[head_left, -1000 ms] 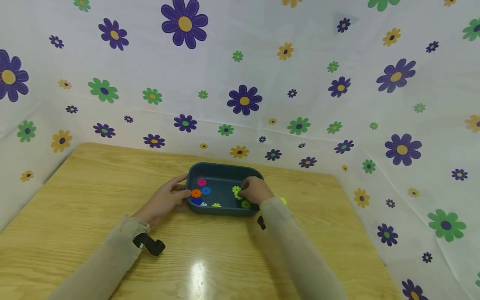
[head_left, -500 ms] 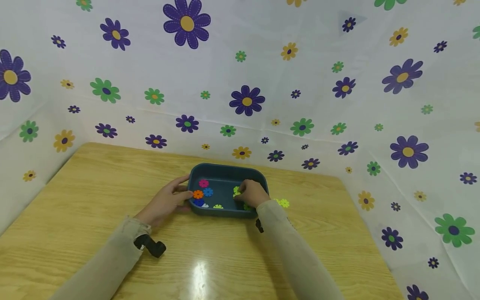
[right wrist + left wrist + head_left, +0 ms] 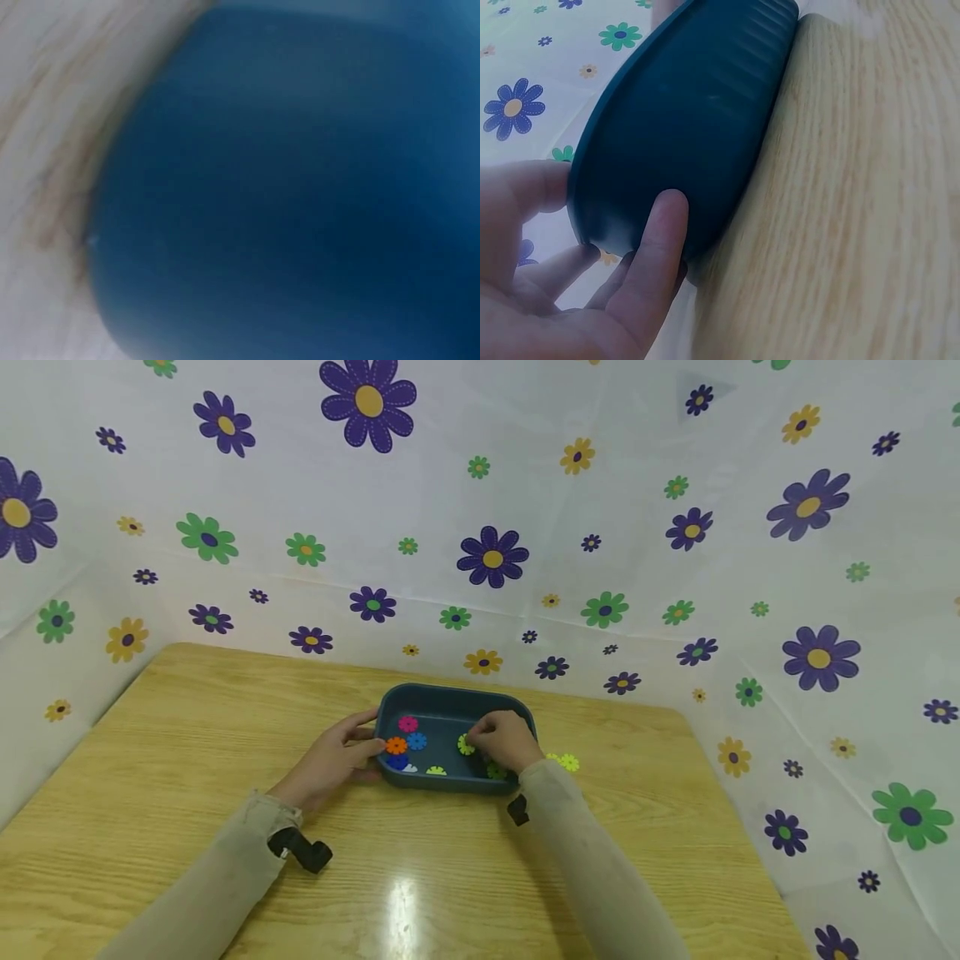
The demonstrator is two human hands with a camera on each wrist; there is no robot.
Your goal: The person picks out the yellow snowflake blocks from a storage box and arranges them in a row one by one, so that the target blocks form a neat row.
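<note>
A dark blue-green tray (image 3: 435,783) stands on the wooden table, holding several notched, flower-shaped plastic discs. My left hand (image 3: 330,762) holds the tray's left end; in the left wrist view its thumb and fingers (image 3: 667,217) lie at the rim and outer wall. Inside the tray, toward its right, my right hand (image 3: 508,742) pinches a yellow-green disc (image 3: 465,744). Another green disc (image 3: 495,771) lies below that hand, partly hidden. A pink disc (image 3: 408,724), an orange disc (image 3: 396,745) and a blue disc (image 3: 417,741) are at the left. The right wrist view shows only the tray's wall (image 3: 262,187), blurred.
Yellow discs (image 3: 569,762) lie on the table (image 3: 360,877) right of the tray, beside the right sleeve. A white flower-printed cloth (image 3: 427,502) hangs behind and along the sides of the table.
My right hand has shifted slightly within the tray, and the yellow-green disc at its fingertips has moved a little left. The left hand stays on the tray's end.
</note>
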